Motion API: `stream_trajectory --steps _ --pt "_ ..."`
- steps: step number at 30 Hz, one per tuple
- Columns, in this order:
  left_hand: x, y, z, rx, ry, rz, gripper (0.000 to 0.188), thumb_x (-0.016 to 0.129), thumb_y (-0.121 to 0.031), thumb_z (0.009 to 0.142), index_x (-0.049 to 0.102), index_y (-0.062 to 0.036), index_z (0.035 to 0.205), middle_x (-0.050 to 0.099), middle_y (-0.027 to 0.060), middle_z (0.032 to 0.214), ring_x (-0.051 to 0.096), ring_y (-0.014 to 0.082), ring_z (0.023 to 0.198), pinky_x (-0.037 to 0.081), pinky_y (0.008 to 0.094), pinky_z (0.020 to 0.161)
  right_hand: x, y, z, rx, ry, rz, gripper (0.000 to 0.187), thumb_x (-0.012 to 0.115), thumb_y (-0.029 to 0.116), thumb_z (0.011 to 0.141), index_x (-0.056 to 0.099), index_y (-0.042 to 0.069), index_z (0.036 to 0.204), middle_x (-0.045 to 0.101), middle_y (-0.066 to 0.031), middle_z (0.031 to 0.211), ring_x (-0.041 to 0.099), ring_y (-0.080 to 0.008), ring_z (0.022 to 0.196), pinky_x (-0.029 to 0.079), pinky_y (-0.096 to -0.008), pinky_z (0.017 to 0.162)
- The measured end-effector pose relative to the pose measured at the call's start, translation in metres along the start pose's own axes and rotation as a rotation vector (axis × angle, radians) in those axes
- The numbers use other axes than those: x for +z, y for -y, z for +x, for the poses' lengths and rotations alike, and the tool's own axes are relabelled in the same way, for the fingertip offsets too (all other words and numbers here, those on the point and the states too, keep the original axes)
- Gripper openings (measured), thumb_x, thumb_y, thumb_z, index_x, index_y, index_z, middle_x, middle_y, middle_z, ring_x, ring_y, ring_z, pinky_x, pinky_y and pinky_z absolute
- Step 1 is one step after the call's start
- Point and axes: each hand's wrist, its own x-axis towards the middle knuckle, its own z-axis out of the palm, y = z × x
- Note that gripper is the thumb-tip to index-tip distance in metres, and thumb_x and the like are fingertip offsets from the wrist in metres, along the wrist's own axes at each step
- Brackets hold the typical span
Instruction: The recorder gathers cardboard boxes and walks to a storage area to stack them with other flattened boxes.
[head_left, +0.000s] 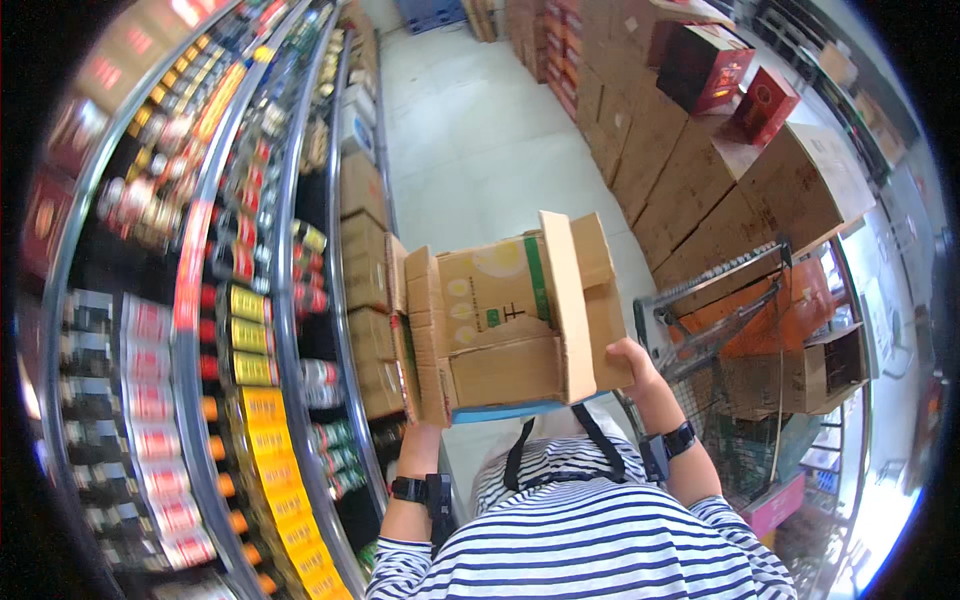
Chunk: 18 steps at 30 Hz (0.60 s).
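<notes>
An open cardboard box (pixel 500 375) with green print and a green stripe is held up in front of my body, its flaps standing out to both sides. A blue edge (pixel 520 409) shows along its near bottom side. My right hand (pixel 640 372) grips the box's right side, thumb on top and the other fingers mostly hidden. At the near left corner my left hand (pixel 425 436) holds the box from below, its fingers hidden behind the cardboard. No contents are visible from here.
Shelves of jars and yellow packs (pixel 275 470) run along my left, with cartons (pixel 365 270) beyond them. On the right stand stacked cartons (pixel 690 170), red boxes (pixel 765 103) and a shopping cart (pixel 720 320) holding cardboard. A pale floor aisle (pixel 470 120) leads ahead.
</notes>
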Motion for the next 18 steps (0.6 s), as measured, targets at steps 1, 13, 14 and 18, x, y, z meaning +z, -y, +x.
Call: stream_trajectory --steps 1,13,14,18 --pt "0.001 -0.009 0.026 0.051 -0.025 0.192 0.046 0.046 -0.033 0.089 0.039 -0.0040 0.125 0.056 0.0170 0.111 0.057 0.0250 0.097 0.049 0.0373 0.079 0.014 0.022 0.022 0.022 0.046 0.000 0.052 0.050 0.019 0.075 0.041 0.006 0.124 0.054 -0.0088 0.111 0.054 -0.0208 0.098 0.044 -0.0317 0.081" --pt "0.134 -0.131 0.353 0.557 0.207 1.167 0.039 0.042 -0.017 0.091 0.036 -0.0041 0.128 0.049 0.0121 0.122 0.050 0.0228 0.109 0.043 0.0328 0.089 0.036 0.229 0.295 -0.166 -0.077 0.077 0.064 0.048 0.016 0.071 0.033 0.008 0.132 0.047 -0.0099 0.122 0.047 -0.0220 0.110 0.041 -0.0328 0.088" --pt "0.146 -0.135 0.385 0.462 0.189 1.000 0.039 0.041 -0.018 0.091 0.037 -0.0050 0.128 0.049 0.0114 0.123 0.050 0.0229 0.109 0.043 0.0324 0.089 0.036 0.247 0.318 -0.144 -0.075 0.081 0.064 0.049 0.016 0.071 0.033 0.007 0.132 0.047 -0.0105 0.122 0.047 -0.0221 0.110 0.041 -0.0326 0.088" --pt "0.204 -0.165 0.494 -0.058 0.012 0.046 0.039 0.039 -0.022 0.091 0.040 -0.0085 0.128 0.048 0.0085 0.125 0.050 0.0232 0.110 0.042 0.0309 0.091 0.039 0.305 0.408 -0.140 -0.050 0.037 0.066 0.052 0.018 0.069 0.032 0.003 0.131 0.046 -0.0117 0.122 0.047 -0.0224 0.110 0.042 -0.0323 0.087"
